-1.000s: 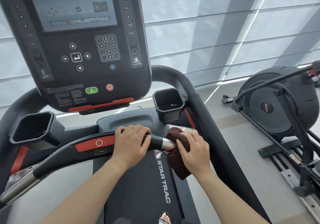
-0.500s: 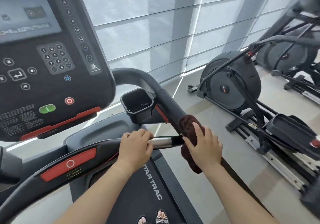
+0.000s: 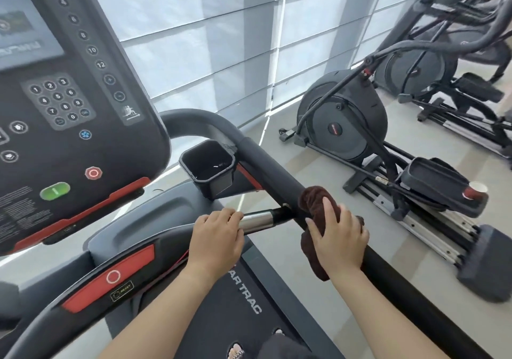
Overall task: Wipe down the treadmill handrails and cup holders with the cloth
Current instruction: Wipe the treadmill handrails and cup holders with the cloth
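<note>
A dark brown cloth [image 3: 314, 200] is draped over the treadmill's black right handrail [image 3: 270, 173]. My right hand [image 3: 338, 236] presses the cloth onto that rail, fingers wrapped over it. My left hand [image 3: 217, 236] grips the front crossbar [image 3: 122, 278] just left of its silver sensor section [image 3: 256, 220]. The black right cup holder [image 3: 209, 166] sits above and between my hands, beside the rail. It looks empty apart from a small glint.
The console [image 3: 69, 109] with keypad, green and red buttons fills the upper left. An elliptical machine [image 3: 343, 120] stands on the floor to the right, a paper cup [image 3: 475, 189] on its pedal. The treadmill belt [image 3: 243, 297] lies below my arms.
My right hand has carried the cloth off the end of the crossbar onto the right side rail. The view has swung to the right. My left hand has kept its hold on the crossbar.
</note>
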